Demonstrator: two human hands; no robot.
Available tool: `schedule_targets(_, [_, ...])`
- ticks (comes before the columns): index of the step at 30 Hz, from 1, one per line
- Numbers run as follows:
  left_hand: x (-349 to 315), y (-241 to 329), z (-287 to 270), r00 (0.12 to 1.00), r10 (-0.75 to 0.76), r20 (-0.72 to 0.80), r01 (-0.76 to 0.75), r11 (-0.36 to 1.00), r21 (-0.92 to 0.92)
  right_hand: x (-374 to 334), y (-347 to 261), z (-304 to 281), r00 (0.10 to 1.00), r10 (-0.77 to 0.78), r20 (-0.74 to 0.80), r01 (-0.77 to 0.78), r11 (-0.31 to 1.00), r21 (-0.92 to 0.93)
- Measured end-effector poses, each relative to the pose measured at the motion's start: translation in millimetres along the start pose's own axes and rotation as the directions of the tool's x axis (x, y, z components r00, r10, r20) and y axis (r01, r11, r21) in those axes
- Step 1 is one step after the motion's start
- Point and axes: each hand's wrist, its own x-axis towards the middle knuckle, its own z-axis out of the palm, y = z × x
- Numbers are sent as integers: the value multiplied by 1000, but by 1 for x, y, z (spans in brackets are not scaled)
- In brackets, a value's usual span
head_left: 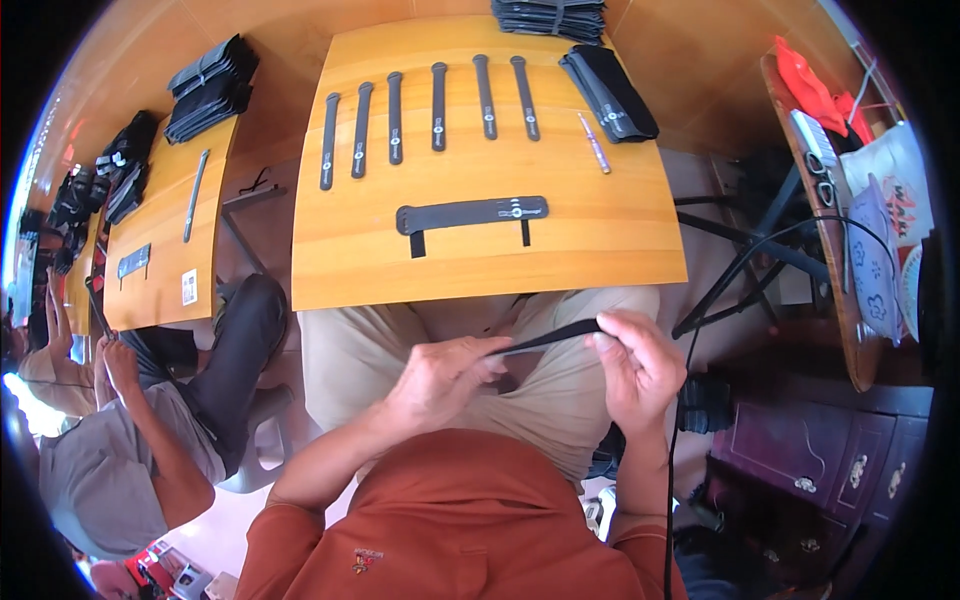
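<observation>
Above my lap, just off the table's near edge, a black strap (550, 337) is stretched between my two hands. My left hand (445, 380) pinches its left end, and my right hand (640, 368) grips the right end between thumb and fingers. In front of them on the wooden table (350, 250) lies a wider dark grey strap (465, 214) with two short black tabs pointing toward me. Farther back, several narrow grey straps (438, 108) with rounded ends are laid out in a row.
A pen (594, 145) and a folded black bundle (610, 95) lie at the table's right. A dark stack (550, 18) sits at the far edge. On the right, a side table (860, 365) carries scissors (822, 180). A co-worker (130, 450) sits at the left table.
</observation>
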Motion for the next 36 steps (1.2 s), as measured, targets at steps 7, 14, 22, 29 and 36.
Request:
schedule_targets(7, [5, -16, -53, 944, -327, -51, 318, 939, -133, 31, 51, 23, 964, 251, 89, -264, 942, 207])
schedule_targets(14, [31, -29, -69, 859, -415, -299, 364, 907, -213, 51, 89, 48, 910, 404, 97, -416, 883, 220])
schedule_targets(22, [55, -54, -86, 843, -401, -358, 358, 916, -181, 73, 110, 59, 879, 452, 152, -475, 858, 195])
schedule_targets(29, [66, -61, -95, 770, -507, -388, 486, 859, -157, 84, 121, 67, 860, 488, 146, -508, 844, 170])
schedule_targets(36, [79, -60, -102, 737, -551, -390, 543, 828, -143, 93, 122, 70, 851, 505, 143, -518, 852, 74])
